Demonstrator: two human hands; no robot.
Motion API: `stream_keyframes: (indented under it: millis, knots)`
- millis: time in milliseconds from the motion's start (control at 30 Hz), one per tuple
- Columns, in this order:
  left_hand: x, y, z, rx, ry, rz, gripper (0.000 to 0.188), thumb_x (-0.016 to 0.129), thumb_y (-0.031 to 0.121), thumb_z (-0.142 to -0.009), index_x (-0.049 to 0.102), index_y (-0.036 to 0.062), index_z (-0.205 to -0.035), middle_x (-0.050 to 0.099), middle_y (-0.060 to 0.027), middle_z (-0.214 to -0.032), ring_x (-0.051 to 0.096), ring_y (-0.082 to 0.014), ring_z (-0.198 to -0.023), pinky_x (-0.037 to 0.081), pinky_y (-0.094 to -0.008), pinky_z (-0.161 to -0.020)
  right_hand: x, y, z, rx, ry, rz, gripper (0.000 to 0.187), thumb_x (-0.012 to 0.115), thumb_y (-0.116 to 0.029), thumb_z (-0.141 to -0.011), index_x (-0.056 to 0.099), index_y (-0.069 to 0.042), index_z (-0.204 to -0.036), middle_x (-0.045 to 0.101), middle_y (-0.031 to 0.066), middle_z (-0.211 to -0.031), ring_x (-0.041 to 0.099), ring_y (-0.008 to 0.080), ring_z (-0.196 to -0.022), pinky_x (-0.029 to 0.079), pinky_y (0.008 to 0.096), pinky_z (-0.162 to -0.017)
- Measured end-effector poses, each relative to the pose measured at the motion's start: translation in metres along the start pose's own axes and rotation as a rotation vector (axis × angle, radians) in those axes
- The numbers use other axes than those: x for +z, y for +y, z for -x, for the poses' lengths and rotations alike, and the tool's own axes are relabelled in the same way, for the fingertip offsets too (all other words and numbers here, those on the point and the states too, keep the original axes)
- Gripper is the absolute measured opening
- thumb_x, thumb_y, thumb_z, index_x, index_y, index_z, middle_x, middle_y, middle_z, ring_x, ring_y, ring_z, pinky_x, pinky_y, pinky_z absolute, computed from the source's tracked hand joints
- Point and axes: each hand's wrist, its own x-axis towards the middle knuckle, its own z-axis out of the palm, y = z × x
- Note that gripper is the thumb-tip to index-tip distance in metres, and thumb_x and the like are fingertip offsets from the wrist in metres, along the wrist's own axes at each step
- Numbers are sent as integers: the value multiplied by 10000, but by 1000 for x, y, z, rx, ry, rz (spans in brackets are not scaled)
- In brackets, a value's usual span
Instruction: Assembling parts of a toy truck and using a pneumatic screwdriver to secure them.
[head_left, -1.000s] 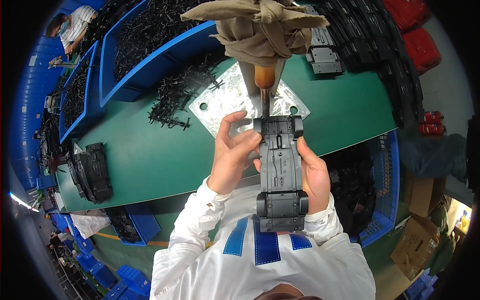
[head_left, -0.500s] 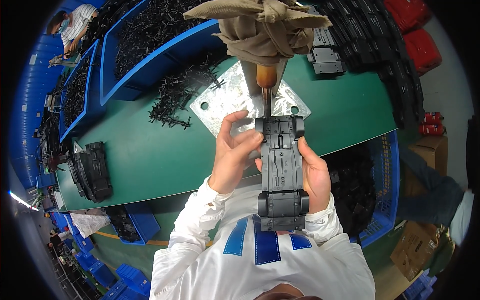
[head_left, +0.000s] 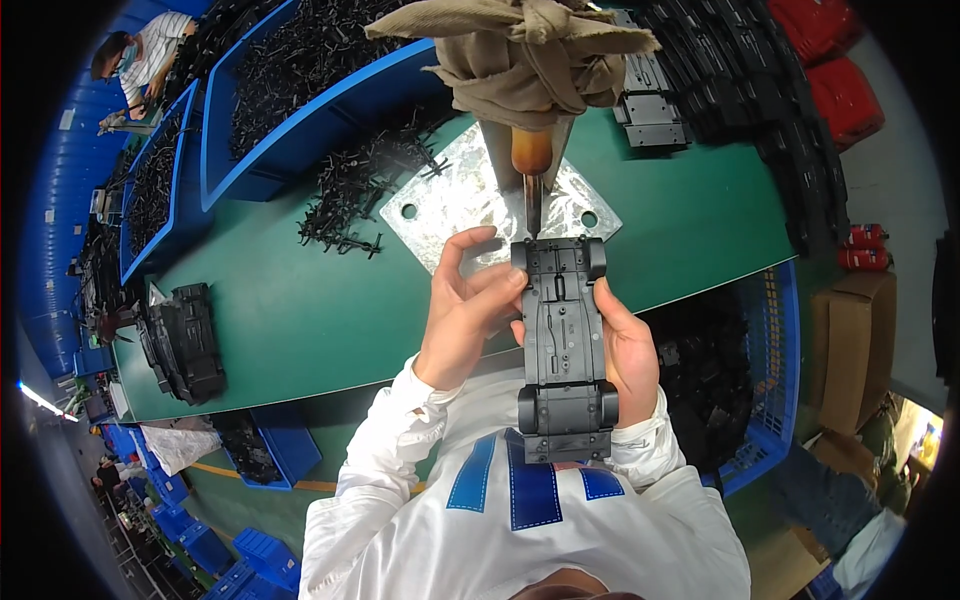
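Observation:
A black plastic toy car chassis (head_left: 563, 340) lies lengthwise between my hands, its flat ribbed face toward me and wheel-like bumps along its sides. My left hand (head_left: 465, 310) grips its far left edge with the thumb on top, while the index finger sticks out, bent. Along the right side, my right hand (head_left: 628, 350) holds it, thumb near the far right corner. Just over the chassis's far left corner, an upright iron with a pointed metal tip (head_left: 534, 205) and amber collar hangs down; I cannot tell whether they touch. Tan cloth (head_left: 530, 75) wraps the iron's upper part.
A shiny metal plate (head_left: 445, 210) lies under the iron on the green table (head_left: 270, 300). Small black parts (head_left: 350, 190) are heaped beside blue bins (head_left: 330, 100). More chassis (head_left: 740, 80) stack at far right, others (head_left: 180, 345) at left. A blue crate (head_left: 775, 400) stands right.
The chassis and both hands have shifted very slightly toward me, so the iron's tip shows more fully. At the right edge, another person's legs have moved nearer.

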Motion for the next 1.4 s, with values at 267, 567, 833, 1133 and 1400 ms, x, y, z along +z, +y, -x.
stream_keyframes:
  millis: [267, 567, 833, 1133, 1400]
  knots:
    - [-1, -6, 6, 5, 8, 4, 615, 680, 80, -882, 275, 32, -1342, 652, -151, -950, 611, -172, -737, 508, -306, -548, -13, 3, 4, 39, -40, -41, 564, 343, -402, -1048, 389, 19, -1420, 535, 249, -1329, 561, 468, -1170, 500, 541, -984]
    - [0, -12, 14, 15, -2, 17, 615, 671, 50, -880, 274, 36, -1349, 653, -156, -945, 612, -179, -754, 512, -308, -535, -14, 10, 14, 27, -1, -74, 561, 357, -408, -1046, 386, 1, -1429, 512, 260, -1351, 560, 475, -1166, 533, 527, -942]
    - [2, -19, 29, 17, -11, 13, 611, 665, 56, -883, 269, 19, -1347, 654, -147, -959, 616, -177, -773, 512, -305, -536, -17, 18, 28, -23, 12, -44, 533, 347, -387, -1051, 375, -21, -1437, 501, 269, -1357, 560, 472, -1170, 518, 545, -963]
    - [4, -26, 44, 21, -31, 58, 631, 654, 27, -878, 274, 42, -1380, 618, -80, -893, 606, -132, -722, 521, -286, -500, -24, 24, 41, -83, -134, 113, 432, 373, -280, -1051, 324, -129, -1452, 468, 161, -1403, 535, 330, -1237, 476, 551, -1011]
    - [4, -33, 52, 56, -14, 87, 615, 641, 21, -874, 276, 44, -1369, 644, -128, -970, 628, -148, -707, 525, -265, -442, -25, 27, 46, -76, -160, 98, 437, 378, -286, -1051, 322, -134, -1457, 439, 168, -1423, 503, 351, -1267, 470, 559, -1020]
